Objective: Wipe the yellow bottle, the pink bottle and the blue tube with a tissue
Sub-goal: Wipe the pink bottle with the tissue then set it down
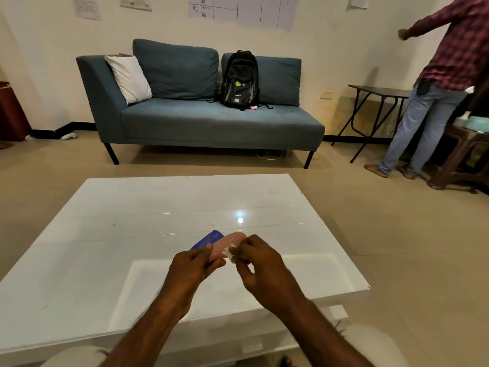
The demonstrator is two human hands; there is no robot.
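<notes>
My left hand [191, 263] grips the pink bottle [227, 243] and holds it just above the white table [132, 207]. With my right hand [258, 263] I pinch a small white tissue [229, 252] against the bottle's side. The blue tube [207, 239] shows just behind my left hand, beside the pink bottle; I cannot tell whether it lies on the table or is held. The yellow bottle is not in view.
A blue sofa [211, 123] with a black backpack [240, 79] and a white pillow [129, 78] stands beyond the table. A person [436, 83] stands at the right by a folding table [381, 91] and a wooden stool [460, 154].
</notes>
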